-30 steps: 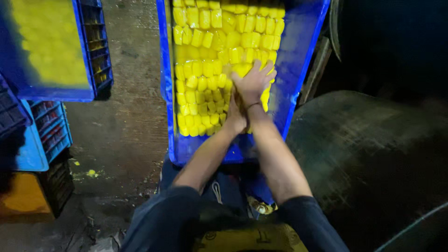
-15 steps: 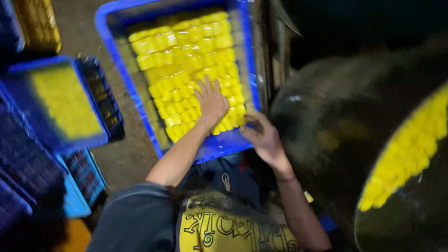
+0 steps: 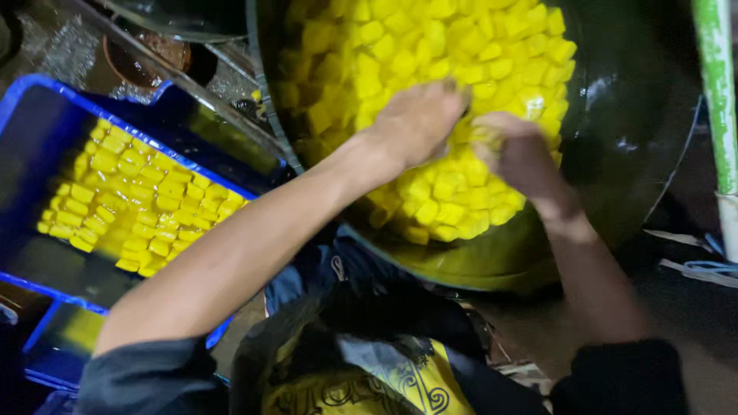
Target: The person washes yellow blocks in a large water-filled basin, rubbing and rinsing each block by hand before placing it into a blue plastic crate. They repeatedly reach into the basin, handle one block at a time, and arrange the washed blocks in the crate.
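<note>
A: Where are the cubes [image 3: 453, 184]?

B: Heaped in the dark pan [image 3: 615, 154], a yellow mound too many to count. Both hands are in the pile near its middle. The left hand [image 3: 419, 119] lies knuckles up, fingers curled down among the cubes. The right hand [image 3: 519, 154] is just beside it, blurred; I cannot tell whether its grip is closed on anything, and the left's fingertips are hidden too.

A: What could go wrong?

B: In my judgement the cubes look soft, so a hard squeeze could crush some. The heap slopes toward the pan's near rim, and raking at it could send cubes over the edge onto the apron [image 3: 369, 376] or the floor.

A: Counts?

B: One pan, two hands, one blue crate [image 3: 46, 100] to the left, with rows of cubes covering part of its bottom. One green pole [image 3: 715, 84] at right.
</note>
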The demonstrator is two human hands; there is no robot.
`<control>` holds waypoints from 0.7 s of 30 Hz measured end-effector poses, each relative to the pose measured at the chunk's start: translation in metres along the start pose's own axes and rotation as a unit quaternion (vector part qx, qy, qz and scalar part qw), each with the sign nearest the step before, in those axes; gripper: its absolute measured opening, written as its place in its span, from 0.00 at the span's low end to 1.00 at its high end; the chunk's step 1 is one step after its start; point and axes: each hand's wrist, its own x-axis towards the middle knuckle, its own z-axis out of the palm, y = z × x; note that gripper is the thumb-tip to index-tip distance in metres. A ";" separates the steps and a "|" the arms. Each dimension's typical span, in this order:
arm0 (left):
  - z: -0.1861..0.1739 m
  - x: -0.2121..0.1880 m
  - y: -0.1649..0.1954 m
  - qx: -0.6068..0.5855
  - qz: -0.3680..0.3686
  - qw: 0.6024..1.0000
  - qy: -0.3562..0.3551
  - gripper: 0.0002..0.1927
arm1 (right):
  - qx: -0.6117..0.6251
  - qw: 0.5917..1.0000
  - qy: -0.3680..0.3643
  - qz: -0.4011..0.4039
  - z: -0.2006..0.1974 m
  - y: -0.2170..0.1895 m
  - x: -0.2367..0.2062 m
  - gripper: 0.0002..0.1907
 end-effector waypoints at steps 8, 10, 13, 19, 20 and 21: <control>0.151 0.038 -0.064 0.296 -0.066 0.893 -0.333 0.21 | -0.401 0.884 -0.189 -0.148 0.124 0.165 0.039 0.07; 0.170 0.036 -0.082 0.299 -0.089 0.908 -0.279 0.23 | -0.276 0.934 -0.129 -0.185 0.123 0.166 0.042 0.09; 0.198 0.028 -0.109 0.303 -0.083 0.916 -0.248 0.21 | -0.045 0.978 -0.099 -0.181 0.085 0.157 0.058 0.19; 0.224 0.030 -0.154 0.257 -0.058 0.929 -0.259 0.15 | 0.064 0.995 -0.074 -0.030 0.023 0.156 0.153 0.12; 0.221 0.031 -0.158 0.243 -0.048 0.937 -0.246 0.14 | 0.030 0.999 -0.043 -0.015 0.030 0.159 0.169 0.14; 0.216 0.032 -0.162 0.217 -0.030 0.949 -0.226 0.13 | -0.004 1.000 -0.011 0.000 0.040 0.162 0.184 0.18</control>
